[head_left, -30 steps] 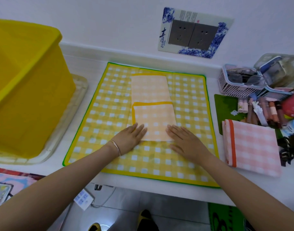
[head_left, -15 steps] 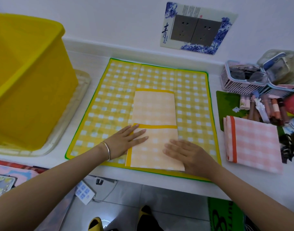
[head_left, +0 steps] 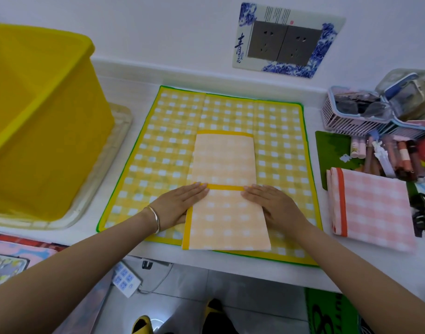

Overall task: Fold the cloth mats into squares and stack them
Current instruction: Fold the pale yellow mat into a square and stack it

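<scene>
1. Orange checked mat, one, folded into a long strip with a yellow-bordered flap lying across its middle; laid on the large yellow checked mat, near end reaching that mat's front border.
2. Left hand: flat, palm down, fingers extended, grasping nothing; pressed on the strip's left edge with fingertips touching the yellow border band.
3. Right hand: flat, palm down, open, grasping nothing; pressed on the strip's right edge, fingertips at the same band, facing the left hand across the strip.
4. Silver bangle, one, on the left wrist.
5. Large yellow checked mat: one, spread open, green-edged; front border at the edge of the white tabletop, rear border near the wall.
6. Open room: bare checked surface left, right and beyond the strip; narrow white margin at the front.
7. Pink checked mat, one, folded with an orange border, just beside the yellow mat's right edge, apart from the right hand.
8. Yellow bin, one, standing on a clear tray to the left, well apart from the strip.
9. White basket and assorted small tubes, count not legible, crowding the right rear.
10. Wall sockets, two, in one decorated frame.
</scene>
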